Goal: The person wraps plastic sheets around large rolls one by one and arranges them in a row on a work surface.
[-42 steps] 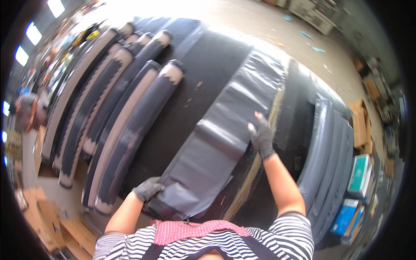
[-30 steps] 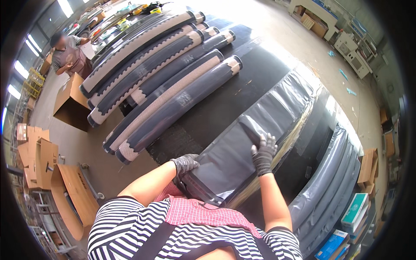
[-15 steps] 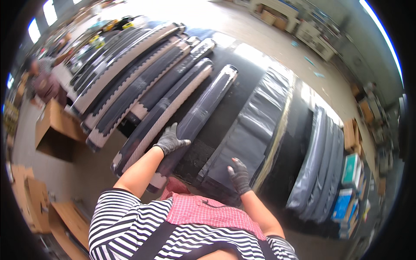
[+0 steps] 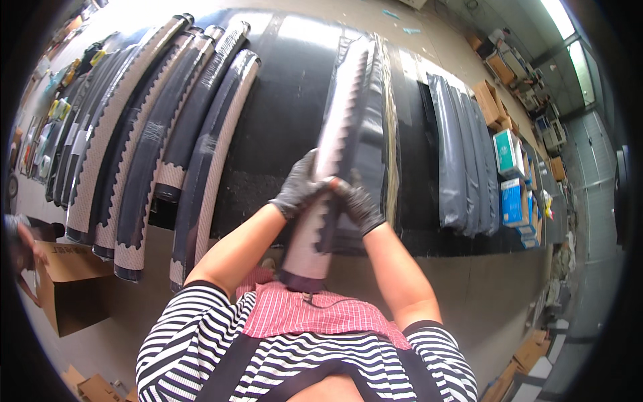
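A long folded mat (image 4: 338,141), beige underneath with a dark zigzag edge, stands on its side over a black floor sheet (image 4: 281,127). Both of my hands wear dark gloves. My left hand (image 4: 299,187) grips the mat's left face near its lower end. On the opposite face, my right hand (image 4: 358,201) presses and holds it. The mat's near end hangs close to my striped shirt and red checked apron. Behind it lies a grey plastic-wrapped bundle (image 4: 375,87).
Several similar folded mats (image 4: 167,134) lie side by side on the left. Grey wrapped bundles (image 4: 459,154) and blue-and-white boxes (image 4: 512,174) line the right. An open cardboard box (image 4: 67,281) sits lower left, where another person's hand (image 4: 17,234) reaches.
My hands came together and folded the mat upright between them; earlier the left hand held its left edge and the right lay on the wrapped bundle. The view swung toward the right.
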`<act>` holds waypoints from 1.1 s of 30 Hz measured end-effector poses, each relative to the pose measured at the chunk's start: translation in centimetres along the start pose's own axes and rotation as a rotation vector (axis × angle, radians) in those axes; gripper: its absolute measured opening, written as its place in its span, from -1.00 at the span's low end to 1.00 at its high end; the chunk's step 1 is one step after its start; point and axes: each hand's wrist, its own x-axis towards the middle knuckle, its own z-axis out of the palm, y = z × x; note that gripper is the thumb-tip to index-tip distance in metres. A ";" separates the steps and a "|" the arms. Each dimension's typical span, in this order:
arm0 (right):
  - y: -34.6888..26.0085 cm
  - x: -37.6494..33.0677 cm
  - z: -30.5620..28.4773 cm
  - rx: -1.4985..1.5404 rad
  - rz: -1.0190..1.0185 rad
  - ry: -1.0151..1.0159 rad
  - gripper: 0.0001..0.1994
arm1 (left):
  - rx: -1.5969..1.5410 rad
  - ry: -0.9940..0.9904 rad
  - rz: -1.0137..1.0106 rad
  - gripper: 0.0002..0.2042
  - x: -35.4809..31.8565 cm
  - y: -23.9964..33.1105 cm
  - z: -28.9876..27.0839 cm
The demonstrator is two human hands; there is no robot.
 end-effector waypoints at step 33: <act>12.0 -39.7 -16.3 0.051 0.227 -0.058 0.20 | 0.877 -0.792 0.085 -0.68 -4.2 -12.6 9.1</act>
